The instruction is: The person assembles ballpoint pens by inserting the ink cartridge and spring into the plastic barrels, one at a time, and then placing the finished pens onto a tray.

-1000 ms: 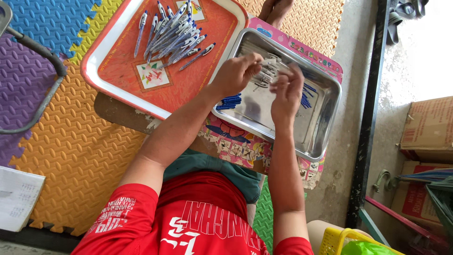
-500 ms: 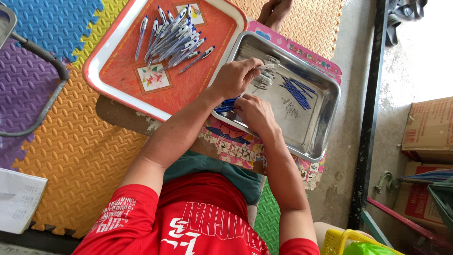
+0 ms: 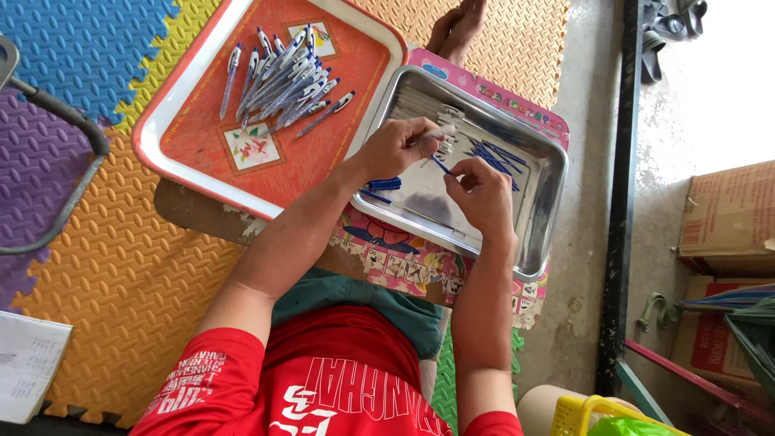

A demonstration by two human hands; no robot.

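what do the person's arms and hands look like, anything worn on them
Both arms are bare from above the elbow down. The left hand and right hand wear no gloves, and no rings, watch or bracelet show. Short red sleeves of a T-shirt with white lettering cover the upper arms.

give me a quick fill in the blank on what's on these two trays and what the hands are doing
1. The finished pens lie in a pile on the ______ tray.
2. Both hands work over the ______ metal tray, which holds loose blue refills.
3. The left hand holds a clear pen barrel, and the right hand holds a thin ______ refill at it.

Missing words: orange; silver; blue
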